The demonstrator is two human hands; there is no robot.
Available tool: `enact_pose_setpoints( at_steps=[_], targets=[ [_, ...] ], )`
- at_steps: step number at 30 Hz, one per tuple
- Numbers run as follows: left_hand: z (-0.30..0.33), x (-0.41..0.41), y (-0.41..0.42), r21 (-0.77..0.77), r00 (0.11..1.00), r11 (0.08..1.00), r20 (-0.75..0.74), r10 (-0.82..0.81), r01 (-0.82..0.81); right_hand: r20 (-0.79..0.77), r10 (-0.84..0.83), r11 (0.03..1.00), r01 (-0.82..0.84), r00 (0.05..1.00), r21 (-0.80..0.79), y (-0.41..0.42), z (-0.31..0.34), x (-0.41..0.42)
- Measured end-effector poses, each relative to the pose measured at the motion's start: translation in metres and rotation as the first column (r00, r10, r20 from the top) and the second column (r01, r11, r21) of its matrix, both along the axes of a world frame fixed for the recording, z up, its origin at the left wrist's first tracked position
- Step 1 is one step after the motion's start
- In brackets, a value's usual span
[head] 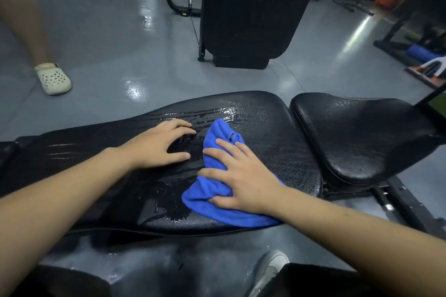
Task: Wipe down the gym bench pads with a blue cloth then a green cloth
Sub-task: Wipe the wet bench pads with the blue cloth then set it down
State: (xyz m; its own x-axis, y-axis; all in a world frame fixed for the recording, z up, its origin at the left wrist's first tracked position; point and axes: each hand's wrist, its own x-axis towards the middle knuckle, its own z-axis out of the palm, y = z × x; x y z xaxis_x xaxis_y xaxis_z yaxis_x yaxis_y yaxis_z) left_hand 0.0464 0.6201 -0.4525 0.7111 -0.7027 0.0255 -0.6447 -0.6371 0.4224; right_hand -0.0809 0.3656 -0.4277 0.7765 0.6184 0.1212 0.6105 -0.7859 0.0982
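Note:
A long black bench pad (265,132) lies across the middle of the view, its surface wet and streaked. A crumpled blue cloth (217,190) lies on it. My right hand (243,173) presses down on the cloth with fingers spread. My left hand (159,144) rests on the wet pad just left of the cloth, fingers spread and bent at the tips, holding nothing. A second, shorter black seat pad (362,137) adjoins the long pad on the right. No green cloth is in view.
Another upright black padded machine (251,7) stands on the grey floor behind the bench. A person's leg with a cream clog (54,78) stands at the far left. My own shoe (270,270) is under the bench edge. More gym frames (398,38) sit at the right.

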Motion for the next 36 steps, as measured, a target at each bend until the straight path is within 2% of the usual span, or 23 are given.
enact_pose_setpoints(
  at_steps=[2, 5, 11, 16, 19, 24, 28, 32, 36],
  targets=[
    [-0.001, 0.001, 0.001, -0.006, 1.0, 1.0, 0.01, -0.001, 0.001, 0.008, 0.016, 1.0, -0.016, 1.0, 0.013, -0.011, 0.0, 0.016],
    [-0.001, 0.001, 0.002, -0.014, 1.0, 1.0, 0.014, -0.005, 0.005, 0.035, -0.044, 0.999, 0.044, 0.998, 0.017, -0.03, 0.001, 0.047],
    [0.0, -0.003, 0.013, 0.022, 0.999, 0.999, 0.024, 0.022, -0.023, 0.05, -0.34, 0.94, 0.339, 0.939, 0.039, -0.076, 0.017, 0.118],
    [-0.002, -0.01, 0.021, 0.038, 0.996, 0.998, 0.075, 0.045, -0.048, 0.115, -0.367, 0.93, 0.363, 0.923, 0.052, -0.064, 0.011, 0.111],
    [-0.004, -0.012, 0.02, 0.033, 0.994, 0.998, 0.097, 0.051, -0.054, 0.056, -0.299, 0.954, 0.296, 0.953, 0.058, -0.037, 0.009, 0.081],
    [-0.006, -0.009, 0.02, 0.004, 0.991, 0.997, 0.118, 0.071, -0.072, -0.026, 0.045, 0.999, -0.045, 0.999, -0.015, 0.022, -0.004, 0.028],
    [-0.007, -0.007, 0.023, -0.004, 0.988, 0.995, 0.123, 0.099, -0.099, 0.022, 0.11, 0.994, -0.11, 0.994, -0.002, 0.02, -0.008, 0.043],
    [-0.01, -0.007, 0.029, 0.013, 0.988, 0.995, 0.119, 0.098, -0.1, 0.034, 0.015, 1.0, -0.016, 0.999, 0.021, -0.001, -0.009, 0.083],
    [-0.009, -0.01, 0.034, 0.024, 0.989, 0.994, 0.107, 0.106, -0.109, -0.047, -0.29, 0.953, 0.293, 0.956, 0.078, -0.024, 0.009, 0.136]
  ],
)
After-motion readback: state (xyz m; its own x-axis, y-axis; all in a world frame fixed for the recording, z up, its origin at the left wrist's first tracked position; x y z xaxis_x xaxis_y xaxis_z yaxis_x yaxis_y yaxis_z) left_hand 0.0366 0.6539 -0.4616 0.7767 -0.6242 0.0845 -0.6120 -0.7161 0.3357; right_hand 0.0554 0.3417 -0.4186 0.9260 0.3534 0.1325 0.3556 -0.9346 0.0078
